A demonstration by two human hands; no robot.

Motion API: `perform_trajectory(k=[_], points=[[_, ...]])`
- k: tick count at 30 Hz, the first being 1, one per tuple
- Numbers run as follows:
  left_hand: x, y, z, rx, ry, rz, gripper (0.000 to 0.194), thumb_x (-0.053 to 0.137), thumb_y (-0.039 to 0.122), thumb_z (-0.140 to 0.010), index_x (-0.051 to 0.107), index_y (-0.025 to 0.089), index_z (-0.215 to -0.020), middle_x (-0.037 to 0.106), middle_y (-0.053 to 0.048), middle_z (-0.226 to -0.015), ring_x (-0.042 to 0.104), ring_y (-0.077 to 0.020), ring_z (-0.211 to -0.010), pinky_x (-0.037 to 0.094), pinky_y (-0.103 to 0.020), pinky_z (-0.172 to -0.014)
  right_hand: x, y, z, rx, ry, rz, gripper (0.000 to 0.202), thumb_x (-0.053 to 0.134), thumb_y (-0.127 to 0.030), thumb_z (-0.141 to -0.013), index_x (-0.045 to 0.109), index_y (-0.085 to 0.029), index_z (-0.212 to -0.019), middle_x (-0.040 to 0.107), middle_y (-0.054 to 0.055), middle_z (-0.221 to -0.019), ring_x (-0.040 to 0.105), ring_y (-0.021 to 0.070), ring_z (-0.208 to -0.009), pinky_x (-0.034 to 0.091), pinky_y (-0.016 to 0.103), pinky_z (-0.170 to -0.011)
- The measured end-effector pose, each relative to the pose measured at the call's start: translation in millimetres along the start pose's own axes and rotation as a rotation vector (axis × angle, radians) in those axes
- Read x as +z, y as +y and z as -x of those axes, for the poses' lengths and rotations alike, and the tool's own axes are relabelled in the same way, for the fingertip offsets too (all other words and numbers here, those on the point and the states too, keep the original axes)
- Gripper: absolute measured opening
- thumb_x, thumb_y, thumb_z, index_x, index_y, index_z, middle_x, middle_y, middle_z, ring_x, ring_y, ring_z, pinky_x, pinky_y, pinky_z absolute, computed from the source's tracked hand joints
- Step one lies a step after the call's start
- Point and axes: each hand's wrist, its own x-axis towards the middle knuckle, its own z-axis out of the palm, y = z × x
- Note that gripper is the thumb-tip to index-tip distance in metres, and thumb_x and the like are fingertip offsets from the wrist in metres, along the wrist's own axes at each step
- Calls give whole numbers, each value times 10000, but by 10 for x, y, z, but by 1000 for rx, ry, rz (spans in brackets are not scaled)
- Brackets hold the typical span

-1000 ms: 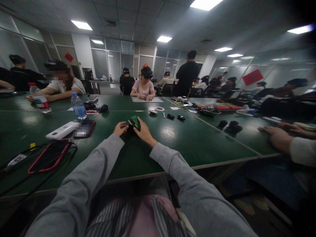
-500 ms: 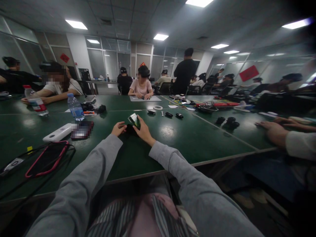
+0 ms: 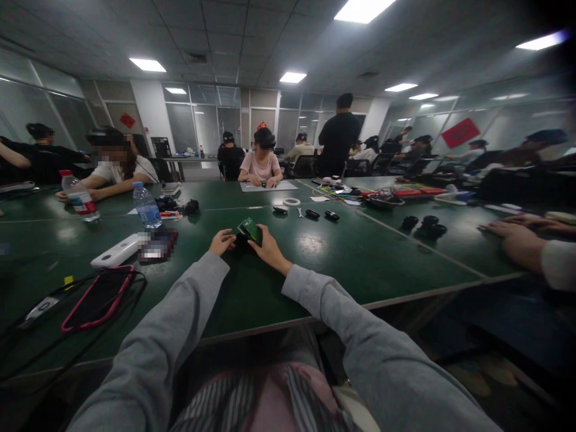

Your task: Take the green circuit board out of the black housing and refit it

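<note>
My right hand grips a small flat rectangular thing with a glossy green face, held tilted above the table. Its exact kind cannot be made out; the green may be a reflection. Close to its left side is my left hand, fingers bent and a little apart, with nothing visible held in it. A dark patch lies between the two hands; whether it is an object or a shadow I cannot tell.
On the green table, at left, are water bottles, a white device, a pink-rimmed phone and cables. Ahead lie a white ring, a small wrench and black pieces. A neighbour's hands rest at right.
The view has shifted slightly, so the scene sits a bit lower and to the right. The held thing has tilted: its bright, pale reflection is now green. My left fingers are a little more bent.
</note>
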Motion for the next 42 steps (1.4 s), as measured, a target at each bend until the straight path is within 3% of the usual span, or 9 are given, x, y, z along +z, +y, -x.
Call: perform_trajectory(k=[8,13,18,25,31,36,42], points=[[-31,-67,-57,-8,18,17,485,679,229,-748,482,140,-1183,612,-119,-1059,587,-52,-555,478,-198,-524,-37,83,15,-42,-12,36,537,552,-346,-827,344,-171,-1291,502,119,-1202,533,229,-1083,416,392,-957],[-42,-86,-67,-3,39,-1,462,657,243,-770,482,145,-1186,592,-122,-1085,598,-54,-576,476,-192,-525,-258,382,6,-10,43,135,544,546,-339,-826,355,-133,-1291,488,147,-1213,509,250,-1105,398,410,-972],[-75,-163,-110,7,30,5,488,667,262,-761,473,134,-1190,587,-118,-1063,606,-63,-591,480,-194,-524,-737,895,51,91,168,284,548,527,-333,-823,358,-97,-1288,474,179,-1232,478,274,-1128,378,453,-977],[-123,-164,-100,-11,45,106,454,670,207,-755,487,137,-1164,601,-86,-974,594,-61,-558,477,-201,-514,-1718,1571,263,342,360,609,582,521,-335,-806,348,-73,-1296,473,191,-1241,444,267,-1143,352,407,-993],[-163,-102,-52,-33,64,179,456,676,181,-747,486,141,-1159,606,-83,-974,589,-57,-543,482,-208,-513,-2469,1965,580,498,519,783,616,515,-359,-810,326,-81,-1325,455,205,-1252,418,297,-1159,345,435,-974],[-154,-56,-8,-47,54,174,432,656,160,-762,484,132,-1157,612,-93,-980,593,-60,-546,487,-206,-515,-2776,2132,750,532,610,824,618,504,-371,-823,331,-75,-1336,450,223,-1268,407,311,-1183,343,453,-971],[-140,-59,-17,-63,55,155,432,646,168,-773,478,141,-1169,624,-89,-972,584,-53,-542,485,-196,-517,-2869,2204,781,493,611,837,577,523,-355,-815,409,-82,-1310,503,200,-1233,433,291,-1153,337,438,-973]])
